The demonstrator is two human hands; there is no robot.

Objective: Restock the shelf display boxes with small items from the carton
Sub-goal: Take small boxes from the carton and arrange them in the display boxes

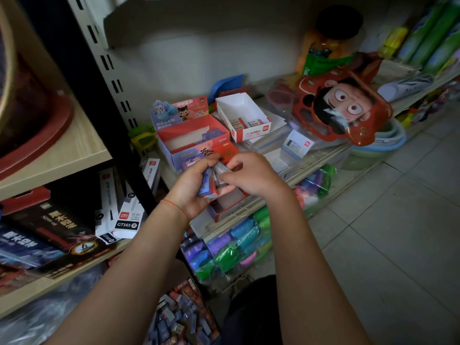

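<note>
My left hand (190, 186) grips a small stack of blue and red packets (209, 184) above the front of the shelf. My right hand (251, 174) pinches the top of one packet in that stack. Just beneath the hands sits a red display box (227, 207), largely hidden by them. Behind it stands a red and blue display box (189, 138) with a cartoon header card, holding a few blue packets at its right. A white and red display box (245, 118) further back holds a few small items. The carton (181, 317) of loose small packets lies at the bottom, between my arms.
A red cartoon-face pack (341, 108) leans on the shelf at right. Bags of coloured clay (236, 245) fill the tier below. Wooden shelves at left hold white GT165 boxes (127, 215) and dark boxed sets (49, 232). Tiled floor (398, 220) lies to the right.
</note>
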